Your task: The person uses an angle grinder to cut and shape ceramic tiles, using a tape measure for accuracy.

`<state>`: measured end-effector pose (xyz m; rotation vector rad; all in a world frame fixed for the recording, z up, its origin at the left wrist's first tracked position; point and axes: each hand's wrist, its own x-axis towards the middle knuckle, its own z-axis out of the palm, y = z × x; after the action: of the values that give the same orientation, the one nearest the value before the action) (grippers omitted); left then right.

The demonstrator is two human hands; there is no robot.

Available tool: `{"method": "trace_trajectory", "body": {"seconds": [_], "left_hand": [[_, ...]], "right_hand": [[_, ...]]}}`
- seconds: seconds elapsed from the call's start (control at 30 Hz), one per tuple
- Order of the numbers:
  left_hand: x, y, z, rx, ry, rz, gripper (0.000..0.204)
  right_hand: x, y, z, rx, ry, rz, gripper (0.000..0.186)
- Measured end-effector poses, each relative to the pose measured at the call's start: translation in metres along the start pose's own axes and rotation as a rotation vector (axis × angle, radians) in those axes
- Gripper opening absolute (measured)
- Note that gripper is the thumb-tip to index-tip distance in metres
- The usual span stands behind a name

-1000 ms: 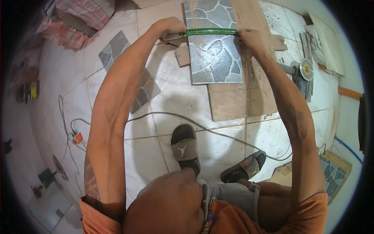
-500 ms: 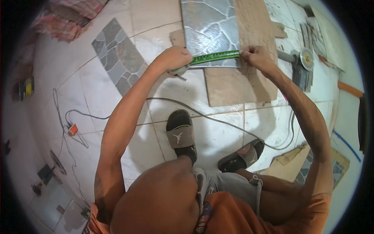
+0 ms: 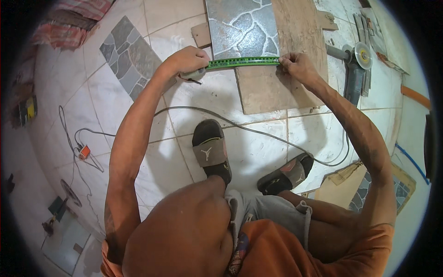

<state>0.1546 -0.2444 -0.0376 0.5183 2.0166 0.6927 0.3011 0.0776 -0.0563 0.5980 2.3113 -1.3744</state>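
A green tape measure [image 3: 242, 62] is stretched between my hands, its blade lying across the near edge of a grey stone-patterned tile [image 3: 240, 27]. My left hand [image 3: 187, 60] is closed around the case, which is mostly hidden under the fingers, just left of the tile. At the tile's near right corner, my right hand [image 3: 297, 67] pinches the blade's end. Beneath the tile lies a brown wooden board [image 3: 265, 92], which sticks out toward me and to the right.
Right of the board rests an angle grinder [image 3: 354, 83]; its dark cord [image 3: 235, 123] crosses the floor before my feet. A narrower tile piece [image 3: 127, 55] lies at left, near an orange socket block [image 3: 84, 151]. Another patterned tile [image 3: 362, 196] is at lower right.
My left hand has moved left with the case, and more of the green blade now shows between my hands. The right hand still pinches its end near the tile's right edge.
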Motion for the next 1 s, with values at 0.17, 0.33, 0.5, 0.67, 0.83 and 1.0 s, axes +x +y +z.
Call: {"method": "trace_trajectory", "body": {"seconds": [0.17, 0.33, 0.5, 0.67, 0.83, 1.0], "left_hand": [[0.005, 0.007, 0.003, 0.087, -0.006, 0.095, 0.028], [0.004, 0.007, 0.002, 0.011, -0.025, 0.03, 0.027], [0.002, 0.01, 0.001, -0.048, -0.04, -0.022, 0.027], [0.003, 0.02, 0.002, -0.069, -0.072, -0.068, 0.026], [0.01, 0.001, 0.001, -0.063, -0.051, -0.021, 0.026], [0.006, 0.002, 0.001, -0.029, -0.041, 0.007, 0.028]], "right_hand": [[0.002, 0.002, 0.0, -0.051, 0.056, -0.035, 0.029], [0.003, -0.006, -0.003, -0.127, 0.03, -0.009, 0.028], [0.001, -0.01, -0.002, -0.036, 0.03, 0.018, 0.027], [0.003, -0.002, -0.005, -0.004, 0.02, 0.014, 0.027], [0.006, -0.009, -0.003, -0.084, 0.029, -0.03, 0.027], [0.009, -0.006, -0.001, -0.155, 0.005, 0.022, 0.022]]}}
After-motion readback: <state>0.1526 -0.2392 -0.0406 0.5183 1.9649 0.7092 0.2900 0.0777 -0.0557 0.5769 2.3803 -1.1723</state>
